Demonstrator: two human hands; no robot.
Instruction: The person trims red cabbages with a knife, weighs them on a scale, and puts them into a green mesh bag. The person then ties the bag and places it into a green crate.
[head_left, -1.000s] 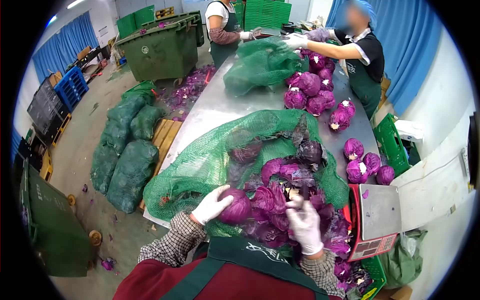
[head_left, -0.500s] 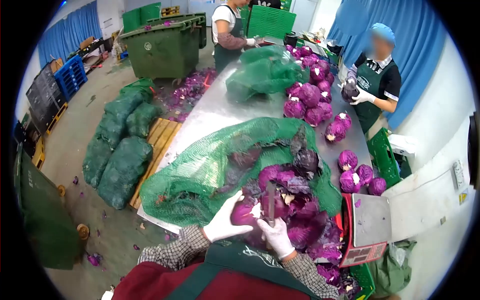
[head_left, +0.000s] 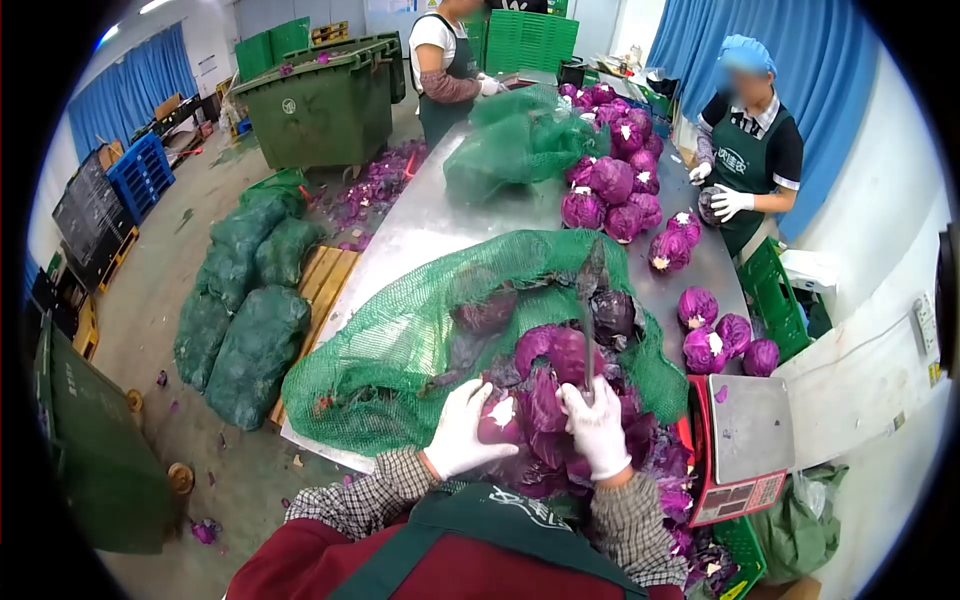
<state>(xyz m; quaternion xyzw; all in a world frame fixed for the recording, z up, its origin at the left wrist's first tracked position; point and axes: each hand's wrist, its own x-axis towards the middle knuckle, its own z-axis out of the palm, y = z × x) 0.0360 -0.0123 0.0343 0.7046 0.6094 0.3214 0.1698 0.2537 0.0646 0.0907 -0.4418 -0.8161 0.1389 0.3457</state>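
Tons of purple tbh: the cabbages (head_left: 611, 181) are coloured magenta-purple, with creamy white shown at the stems (head_left: 714, 343). Left hand (head_left: 464, 430) and right hand (head_left: 598, 428) are both gloved in plain white, and the near sleeves (head_left: 360, 490) are patterned in dark-and-pale check. Bright green's found on the mesh bag (head_left: 395, 340), blue on the far-right curtain (head_left: 835, 110), red and silver on the scale (head_left: 750, 425) at right.

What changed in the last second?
The cabbage in the left hand now shows a pale end. The right hand neared it, then moved its knife rightward. The co-worker at right, earlier reaching across, now holds a dark cabbage. The near net bag stays.
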